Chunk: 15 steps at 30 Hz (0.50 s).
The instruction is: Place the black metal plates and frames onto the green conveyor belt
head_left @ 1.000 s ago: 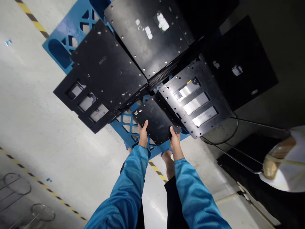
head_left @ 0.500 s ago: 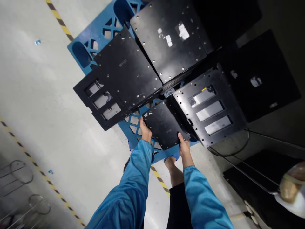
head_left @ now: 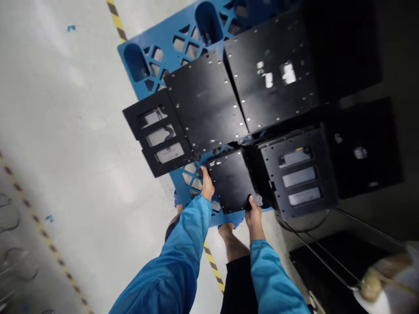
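A small black panel (head_left: 231,181) with small holes or screws along its edges is between my hands, over the near side of a blue plastic pallet (head_left: 163,32). My left hand (head_left: 207,185) grips its left edge, thumb on top. At its near right corner my right hand (head_left: 253,213) grips it, also with the thumb on top. The fingers beneath are hidden. Right of the panel lies a black plate with three windows (head_left: 299,174). Beyond it is a larger black plate (head_left: 206,102), with another windowed plate (head_left: 160,133) at its left.
At the back right is a black plate with white label remnants (head_left: 271,74); a darker one (head_left: 363,148) lies right. Yellow-black tape (head_left: 212,266) marks the floor. Metal rods (head_left: 321,253) and a blurred round object (head_left: 376,283) are at the lower right. My feet are beside the pallet.
The view has shifted and turned, so the pallet and plates appear lower and further right. Both hands keep their grip on the small panel, which stays close to the same place beside the windowed plate.
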Tool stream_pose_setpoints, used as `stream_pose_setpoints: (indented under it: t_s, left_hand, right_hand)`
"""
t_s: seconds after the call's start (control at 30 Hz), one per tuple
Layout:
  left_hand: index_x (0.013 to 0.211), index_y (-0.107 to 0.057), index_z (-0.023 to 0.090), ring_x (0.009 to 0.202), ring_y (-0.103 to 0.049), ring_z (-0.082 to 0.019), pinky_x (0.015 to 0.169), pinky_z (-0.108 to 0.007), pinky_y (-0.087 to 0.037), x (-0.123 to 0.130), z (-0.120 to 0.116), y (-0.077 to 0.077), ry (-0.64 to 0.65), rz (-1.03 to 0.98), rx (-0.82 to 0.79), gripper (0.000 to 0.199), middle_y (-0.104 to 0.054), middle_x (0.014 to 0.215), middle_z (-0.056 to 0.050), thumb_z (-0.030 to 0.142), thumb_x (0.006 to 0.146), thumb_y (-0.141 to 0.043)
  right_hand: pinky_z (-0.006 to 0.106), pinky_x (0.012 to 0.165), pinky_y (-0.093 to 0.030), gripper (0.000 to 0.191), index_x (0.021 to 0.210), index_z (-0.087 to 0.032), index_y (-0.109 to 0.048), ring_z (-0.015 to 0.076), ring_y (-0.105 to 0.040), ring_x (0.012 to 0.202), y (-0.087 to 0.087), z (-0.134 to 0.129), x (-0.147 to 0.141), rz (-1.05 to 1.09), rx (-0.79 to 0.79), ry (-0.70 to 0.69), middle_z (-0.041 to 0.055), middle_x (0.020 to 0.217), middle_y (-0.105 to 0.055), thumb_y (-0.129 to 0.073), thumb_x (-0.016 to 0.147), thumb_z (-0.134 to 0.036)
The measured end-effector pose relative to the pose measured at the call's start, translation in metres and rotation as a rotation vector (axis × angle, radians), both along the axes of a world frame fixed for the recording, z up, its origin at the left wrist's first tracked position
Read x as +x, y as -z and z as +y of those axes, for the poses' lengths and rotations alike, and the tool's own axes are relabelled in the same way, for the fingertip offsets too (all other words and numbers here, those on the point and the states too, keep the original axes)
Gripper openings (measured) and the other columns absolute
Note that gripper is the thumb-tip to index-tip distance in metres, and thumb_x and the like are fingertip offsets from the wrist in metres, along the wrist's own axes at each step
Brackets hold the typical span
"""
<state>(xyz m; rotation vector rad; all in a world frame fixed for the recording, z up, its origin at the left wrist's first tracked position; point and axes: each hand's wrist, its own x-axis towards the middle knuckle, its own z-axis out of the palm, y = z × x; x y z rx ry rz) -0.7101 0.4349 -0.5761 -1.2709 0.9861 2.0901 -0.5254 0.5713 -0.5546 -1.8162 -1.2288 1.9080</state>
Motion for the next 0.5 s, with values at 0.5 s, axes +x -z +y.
stream_pose_setpoints:
  t_s: [0.5]
  left_hand:
    - [0.156, -0.057, 0.018, 0.143, -0.058, -0.029, 0.119, -0.045, -0.05, 0.032, 0.009, -0.003, 0.122, -0.012, 0.121, 0.09, -0.06, 0.157, -0.014, 0.084, 0.098, -0.035]
  right_hand:
    - [0.035, 0.113, -0.056, 0.059, 0.124, -0.018, -0.074, 0.0216, -0.068, 0.126, 0.024, 0.0, -0.004, 0.098, -0.123, 0.175, 0.0072, 0.135, -0.075, -0.086, 0.079, -0.054]
